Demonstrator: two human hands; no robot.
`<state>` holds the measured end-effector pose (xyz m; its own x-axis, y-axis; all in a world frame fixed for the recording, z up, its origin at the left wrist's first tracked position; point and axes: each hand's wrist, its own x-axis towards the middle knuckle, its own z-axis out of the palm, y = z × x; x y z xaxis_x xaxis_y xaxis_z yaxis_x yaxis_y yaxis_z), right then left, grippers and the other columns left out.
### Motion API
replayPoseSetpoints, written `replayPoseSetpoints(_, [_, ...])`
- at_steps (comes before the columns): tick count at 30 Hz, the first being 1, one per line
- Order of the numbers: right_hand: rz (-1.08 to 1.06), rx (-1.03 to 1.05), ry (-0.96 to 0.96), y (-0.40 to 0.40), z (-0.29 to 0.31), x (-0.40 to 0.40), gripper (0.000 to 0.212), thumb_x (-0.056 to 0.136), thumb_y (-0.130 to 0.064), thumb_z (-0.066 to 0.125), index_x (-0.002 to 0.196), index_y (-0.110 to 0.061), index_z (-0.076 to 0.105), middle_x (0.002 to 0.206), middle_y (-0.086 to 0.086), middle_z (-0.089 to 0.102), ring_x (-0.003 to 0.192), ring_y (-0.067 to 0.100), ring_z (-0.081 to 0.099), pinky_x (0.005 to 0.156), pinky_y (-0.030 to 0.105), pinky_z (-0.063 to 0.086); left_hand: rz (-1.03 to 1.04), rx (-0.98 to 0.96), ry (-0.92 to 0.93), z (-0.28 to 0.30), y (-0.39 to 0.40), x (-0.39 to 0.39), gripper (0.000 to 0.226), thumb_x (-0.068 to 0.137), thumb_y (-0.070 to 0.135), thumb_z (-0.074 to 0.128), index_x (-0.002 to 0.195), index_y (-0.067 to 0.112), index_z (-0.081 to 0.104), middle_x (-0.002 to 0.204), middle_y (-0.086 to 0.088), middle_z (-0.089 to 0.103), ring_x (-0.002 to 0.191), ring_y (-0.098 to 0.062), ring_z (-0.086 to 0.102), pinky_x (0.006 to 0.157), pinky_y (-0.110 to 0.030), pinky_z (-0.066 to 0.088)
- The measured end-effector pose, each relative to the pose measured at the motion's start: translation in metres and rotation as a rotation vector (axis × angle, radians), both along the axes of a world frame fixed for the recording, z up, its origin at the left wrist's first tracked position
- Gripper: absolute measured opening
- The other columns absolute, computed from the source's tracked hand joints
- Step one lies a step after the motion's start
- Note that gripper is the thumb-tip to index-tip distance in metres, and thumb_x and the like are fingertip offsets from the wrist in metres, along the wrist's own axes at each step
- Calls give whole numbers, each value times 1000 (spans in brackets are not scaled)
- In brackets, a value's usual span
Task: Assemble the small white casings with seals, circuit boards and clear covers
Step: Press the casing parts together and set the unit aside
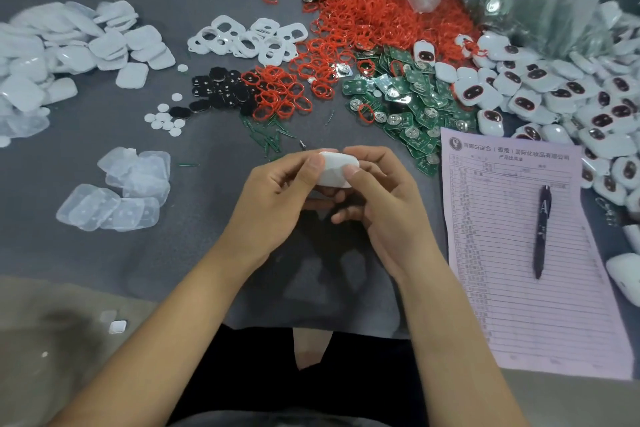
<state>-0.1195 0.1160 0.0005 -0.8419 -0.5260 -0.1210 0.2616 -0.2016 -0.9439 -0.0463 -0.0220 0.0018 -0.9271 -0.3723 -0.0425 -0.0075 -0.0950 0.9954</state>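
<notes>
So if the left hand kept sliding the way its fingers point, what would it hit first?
Likely the right hand: the left hand points right across the white casing they both hold.

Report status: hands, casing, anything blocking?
Left hand and right hand both pinch one white casing above the table. Its inside is turned away, contents unseen. Nothing blocking.

White casing (pixel 334 168): pinched between left hand (pixel 277 191) and right hand (pixel 384 198), thumbs on top. Beyond casing: red seals (pixel 377 21), green boards (pixel 408 97). Left of casing: clear covers (pixel 117 194). Right: form (pixel 519 243), pen (pixel 542 229) on it.
</notes>
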Motion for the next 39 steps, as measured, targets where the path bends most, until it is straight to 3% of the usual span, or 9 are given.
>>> replayPoseSetpoints(4, [-49, 5, 19, -1, -2, 1, 6, 102, -18, 62, 100, -14, 66, 81, 4, 67, 62, 17, 61, 51, 29, 57, -34, -34, 13, -7, -3, 0, 30, 108, 16, 50, 128, 5, 70, 116, -17, 72, 96, -26, 75, 81, -31, 63])
replayPoseSetpoints(9, [-69, 38, 34, -2, -2, 2, 14, 105, -14, 59, 106, -17, 73, 90, 2, 70, 66, 16, 61, 55, 27, 58, -55, -62, 71, -11, -1, 3, 27, 109, 15, 53, 126, 15, 73, 120, -11, 71, 98, -21, 76, 83, -29, 61])
replayPoseSetpoints(15, [-129, 91, 105, -4, -4, 7, 21, 106, -19, 57, 106, -11, 76, 82, 3, 71, 61, 12, 61, 53, 26, 57, -13, -162, 51, -14, -1, 5, 27, 108, 25, 54, 126, 20, 74, 117, -3, 75, 106, -25, 74, 91, -52, 61])
replayPoseSetpoints(18, [-166, 85, 117, -5, -6, 9, 22, 107, -21, 56, 104, -13, 76, 81, 6, 71, 60, 13, 62, 51, 26, 57, -11, -215, 52, -11, 0, 5, 27, 105, 30, 60, 130, 29, 69, 111, 6, 74, 99, -19, 74, 88, -46, 62])
replayPoseSetpoints(22, [-200, 71, 107, -6, -9, 9, 26, 106, -28, 56, 103, -11, 75, 87, 12, 75, 62, 17, 67, 49, 27, 56, -68, -298, 73, -8, 2, 6, 44, 94, 22, 75, 136, 31, 61, 106, 24, 71, 93, 3, 69, 82, -12, 52])
replayPoseSetpoints(29, [-180, 34, 161, -4, -9, 11, 20, 103, -31, 59, 112, -26, 75, 96, 13, 75, 67, 20, 70, 50, 27, 56, -41, -363, 91, -11, 4, 7, 45, 95, 31, 72, 138, 25, 62, 115, 18, 73, 106, -2, 70, 89, -12, 51])
replayPoseSetpoints(35, [-149, 47, 206, -1, -11, 11, 24, 103, -27, 60, 124, -23, 70, 95, 7, 75, 69, 19, 70, 54, 28, 57, -3, -314, 102, -9, 6, 8, 44, 93, 30, 72, 135, 27, 60, 108, 14, 73, 101, -2, 70, 88, -13, 50])
replayPoseSetpoints(39, [-166, 63, 205, -1, -12, 11, 21, 102, -27, 62, 120, -20, 71, 93, 2, 74, 68, 20, 69, 52, 28, 57, -3, -287, 96, -8, 8, 9, 40, 91, 30, 72, 129, 23, 63, 105, 12, 73, 94, -4, 71, 84, -12, 51])
